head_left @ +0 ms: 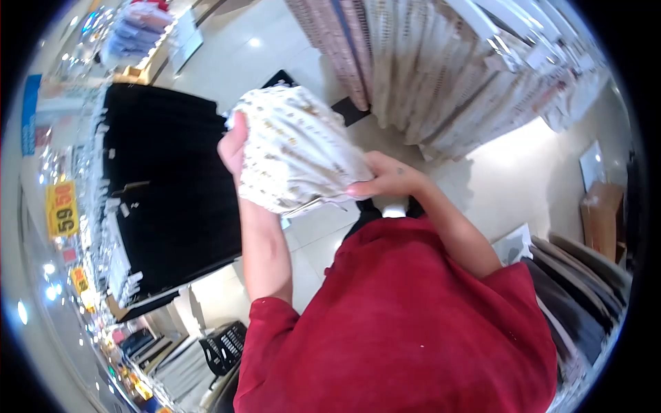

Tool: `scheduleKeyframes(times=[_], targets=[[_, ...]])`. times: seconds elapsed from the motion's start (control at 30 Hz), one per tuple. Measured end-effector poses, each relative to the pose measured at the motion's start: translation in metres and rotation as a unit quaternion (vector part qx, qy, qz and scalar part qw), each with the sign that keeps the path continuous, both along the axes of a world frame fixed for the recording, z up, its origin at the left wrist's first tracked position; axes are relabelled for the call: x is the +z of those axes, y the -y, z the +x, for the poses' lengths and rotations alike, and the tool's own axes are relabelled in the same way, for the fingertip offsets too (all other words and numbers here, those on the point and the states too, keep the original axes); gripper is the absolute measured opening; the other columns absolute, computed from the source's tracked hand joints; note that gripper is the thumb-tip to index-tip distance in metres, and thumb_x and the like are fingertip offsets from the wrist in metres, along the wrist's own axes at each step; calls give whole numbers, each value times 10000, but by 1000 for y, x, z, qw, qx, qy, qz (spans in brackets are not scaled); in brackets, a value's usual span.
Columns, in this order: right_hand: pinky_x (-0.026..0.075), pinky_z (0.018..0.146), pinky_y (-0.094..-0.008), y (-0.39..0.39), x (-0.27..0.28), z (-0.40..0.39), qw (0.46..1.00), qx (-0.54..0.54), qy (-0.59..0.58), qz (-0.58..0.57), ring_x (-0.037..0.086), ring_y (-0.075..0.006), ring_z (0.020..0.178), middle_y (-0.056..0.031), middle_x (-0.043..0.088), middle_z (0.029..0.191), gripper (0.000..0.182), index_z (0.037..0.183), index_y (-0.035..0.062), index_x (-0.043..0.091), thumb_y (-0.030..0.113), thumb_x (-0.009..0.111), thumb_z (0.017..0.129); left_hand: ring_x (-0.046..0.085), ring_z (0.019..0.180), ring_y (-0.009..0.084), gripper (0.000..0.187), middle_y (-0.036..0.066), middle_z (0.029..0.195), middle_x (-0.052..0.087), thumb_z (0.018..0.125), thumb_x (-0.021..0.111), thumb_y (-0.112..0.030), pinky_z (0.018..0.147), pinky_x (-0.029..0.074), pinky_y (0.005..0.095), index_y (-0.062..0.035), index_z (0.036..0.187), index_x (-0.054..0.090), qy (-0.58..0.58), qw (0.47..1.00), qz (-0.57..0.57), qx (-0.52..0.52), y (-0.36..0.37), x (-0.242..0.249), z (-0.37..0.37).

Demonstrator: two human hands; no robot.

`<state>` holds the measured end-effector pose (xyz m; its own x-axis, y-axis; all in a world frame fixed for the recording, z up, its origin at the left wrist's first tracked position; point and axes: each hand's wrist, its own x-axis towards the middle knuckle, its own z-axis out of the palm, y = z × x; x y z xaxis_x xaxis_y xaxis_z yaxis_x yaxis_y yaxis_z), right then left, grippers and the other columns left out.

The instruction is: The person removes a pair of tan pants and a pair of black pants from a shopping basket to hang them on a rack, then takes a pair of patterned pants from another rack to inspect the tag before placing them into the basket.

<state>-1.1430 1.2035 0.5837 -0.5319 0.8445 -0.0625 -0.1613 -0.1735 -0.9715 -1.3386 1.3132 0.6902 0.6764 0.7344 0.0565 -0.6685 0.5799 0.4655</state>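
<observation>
In the head view, a white folded cloth (pixel 296 148) with small golden-brown pattern is in the air in front of the person, between the two hands. The left hand (pixel 233 150) holds it at its left edge: the thumb lies against the cloth, and the other fingers are mostly hidden, but they seem clamped on it. The right hand (pixel 387 175) grips the lower right corner, with its fingers closed on the cloth and the thumb on the upper side. The person wears a red shirt (pixel 413 316).

To the left of the cloth, black garments (pixel 165 186) hang in a dense row, near a yellow price sign (pixel 63 209). At the upper right hang many pale patterned garments (pixel 427 76). A black basket (pixel 224 348) is at the lower left, and a cardboard box (pixel 602 219) stands at the right, on the tiled floor (pixel 313 237).
</observation>
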Motion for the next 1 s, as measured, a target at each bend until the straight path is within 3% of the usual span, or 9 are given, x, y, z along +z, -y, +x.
scheduleKeyframes(times=[0.1,0.13,0.23,0.33,0.43,0.47,0.67,0.87,1.0], targets=[[433,691,-232,7,4,8,998,15,-36,-52,542,-83,754,-17,617,845,408,1031,-13,608,288,738,787,618,1001,347,529,212,1130,619,908,511,-414,903,482,446,56,1146,563,4,1000,-7,-6,-11,-8,-11],[439,632,-230,7,-13,16,991,78,28,-106,539,-84,721,-4,594,790,344,985,0,600,231,750,779,625,988,344,515,213,1121,623,909,516,-400,895,488,442,59,1137,566,-22,1000,9,3,-15,-8,-14],[349,452,-211,21,-49,20,985,136,14,-107,473,-60,528,28,556,656,264,877,18,598,244,717,810,647,939,334,449,214,1081,638,922,509,-345,852,518,426,61,1099,582,-65,997,6,37,-18,0,-18],[343,427,-213,31,-45,24,974,134,-27,-179,474,-67,489,13,553,620,222,798,30,584,217,701,823,670,870,302,358,197,1018,660,937,496,-287,795,543,393,44,1025,599,-63,997,6,44,-22,0,-23],[382,453,-220,40,-60,29,972,117,-3,-201,505,-69,515,1,579,645,212,816,17,607,215,679,842,668,838,292,343,193,982,661,898,572,-271,763,546,378,45,1028,597,-136,988,-13,77,-24,5,-23],[400,471,-224,42,-66,32,977,101,20,-187,515,-74,525,-4,592,661,205,839,12,615,208,674,841,678,822,301,331,198,979,666,940,493,-257,755,555,384,49,1007,599,-132,987,-18,87,-26,7,-23],[476,629,-240,64,-101,53,979,2,62,-196,576,-96,681,-36,655,814,260,990,-24,638,165,646,812,628,934,305,422,179,1041,643,957,451,-367,848,495,403,14,1079,588,-268,948,21,170,-56,-11,-53],[463,752,-231,71,-66,69,975,1,123,-184,575,-102,802,-41,653,902,343,1048,-35,625,170,670,777,619,985,334,441,200,1091,631,959,431,-366,877,489,445,24,1088,590,-183,970,34,156,-80,-5,-99],[488,639,-242,85,-99,87,967,38,172,-182,579,-99,796,-35,646,860,370,1078,-14,607,192,676,779,618,985,332,428,202,1088,628,960,428,-354,878,488,443,25,1082,584,-193,968,44,157,-85,2,-113]])
